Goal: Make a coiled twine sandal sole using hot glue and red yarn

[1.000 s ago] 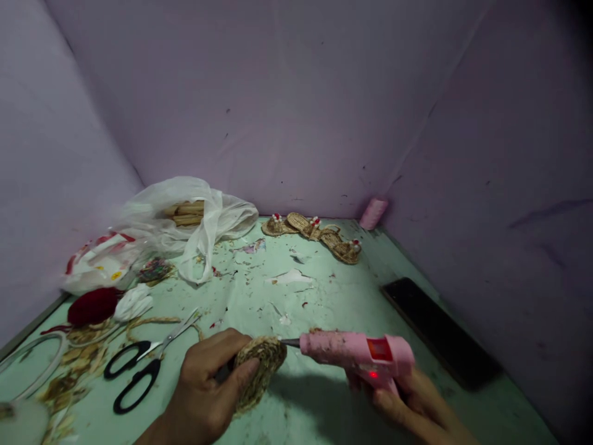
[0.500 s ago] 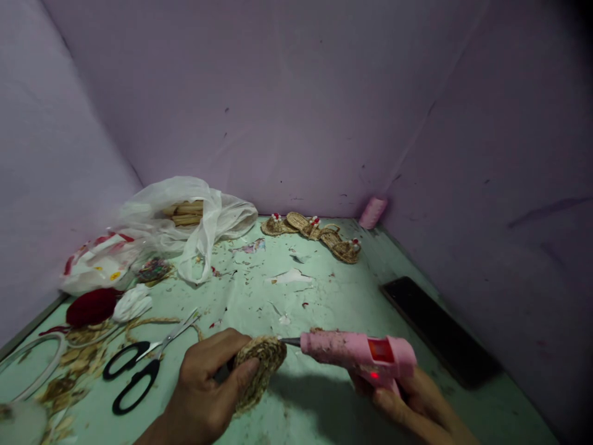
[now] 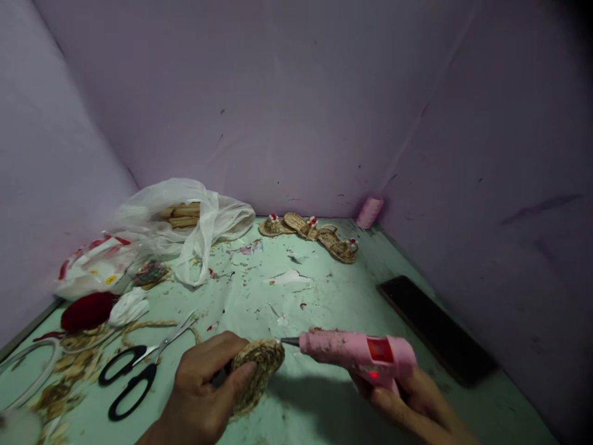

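Woven piece (image 3: 264, 366) nudged left in view — pinched, jutting rightward from left grip (image 3: 204, 384), glue gun (image 3: 336, 349) in right grip (image 3: 412, 405)

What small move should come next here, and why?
Probably ease the glue gun a little along the edge of the woven piece: the nozzle is at that edge, and the left hand grips the piece while the right hand holds the gun.

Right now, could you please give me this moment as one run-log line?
left hand: holding woven piece; right hand: gripping pink glue gun; red light: lit; nozzle: at piece's edge; scissors: on table
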Available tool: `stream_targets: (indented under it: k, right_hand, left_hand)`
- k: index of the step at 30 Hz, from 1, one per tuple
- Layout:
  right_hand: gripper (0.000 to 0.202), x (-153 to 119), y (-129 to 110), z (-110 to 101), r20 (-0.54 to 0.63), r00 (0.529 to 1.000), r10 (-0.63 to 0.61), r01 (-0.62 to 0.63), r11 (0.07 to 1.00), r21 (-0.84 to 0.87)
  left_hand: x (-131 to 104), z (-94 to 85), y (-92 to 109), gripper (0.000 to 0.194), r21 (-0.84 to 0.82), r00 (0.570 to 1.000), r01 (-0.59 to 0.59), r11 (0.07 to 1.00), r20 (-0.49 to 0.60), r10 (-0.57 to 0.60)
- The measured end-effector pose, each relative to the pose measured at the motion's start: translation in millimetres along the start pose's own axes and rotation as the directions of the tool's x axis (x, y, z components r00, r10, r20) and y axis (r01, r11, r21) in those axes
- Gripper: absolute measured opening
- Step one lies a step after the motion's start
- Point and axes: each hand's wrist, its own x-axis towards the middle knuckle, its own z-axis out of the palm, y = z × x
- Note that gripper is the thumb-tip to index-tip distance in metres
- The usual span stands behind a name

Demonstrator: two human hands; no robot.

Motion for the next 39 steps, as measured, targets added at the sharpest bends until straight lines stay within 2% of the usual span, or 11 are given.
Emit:
stream_targets:
  k: [3, 7, 11, 17, 21, 28, 35, 39]
  right_hand:
    - [0.034, 2.3, -3.5, -3.2, 0.071, 0.995, -0.064, 0.062, 0.998, 0.025]
    - [0.034, 1.2, -1.3, -6.5, 0.095, 0.992, -0.078, 0.067, 0.991, 0.115]
    - [0.040, -0.7, 2.6, -8.6, 0.100, 0.992, -0.076, 0.053, 0.976, 0.212]
    - [0.035, -1.9, -4.6, -10.2, 0.112, 0.992, -0.050, 0.025, 0.977, 0.212]
    - [0.028, 0.1, -10.3, -10.3, 0.153, 0.986, -0.059, 0.036, 0.988, 0.151]
    - [0.031, 2.0, -11.6, -9.0, 0.183, 0.975, -0.129, 0.111, 0.988, 0.110]
    - [0.026, -1.8, -8.5, -11.5, 0.137, 0.988, -0.066, 0.051, 0.993, 0.105]
    - [0.029, -1.4, -9.6, -11.3, 0.174, 0.984, -0.049, 0.032, 0.994, 0.102]
  left_hand:
    - [2.7, -1.3, 2.3, 0.010, 0.000, 1.000, -0.022, 1.000, -0.017, 0.022]
    - [6.4, -9.0, 10.0, 0.018, -0.023, 0.988, -0.157, 0.987, 0.009, 0.157]
    - [6.9, -19.6, 11.9, 0.032, 0.180, 0.947, -0.317, 0.931, 0.005, 0.321]
    - [14.5, -23.6, 8.7, 0.034, 0.405, 0.880, -0.435, 0.804, 0.000, 0.475]
    - [18.7, -21.9, 11.7, 0.032, 0.447, 0.866, -0.422, 0.789, -0.059, 0.496]
    - [20.8, -23.4, 15.0, 0.034, 0.447, 0.857, -0.450, 0.773, -0.028, 0.515]
    - [20.4, -21.7, 12.9, 0.032, 0.443, 0.860, -0.446, 0.778, -0.029, 0.509]
    - [19.5, -21.8, 11.6, 0.033, 0.441, 0.867, -0.427, 0.789, -0.047, 0.495]
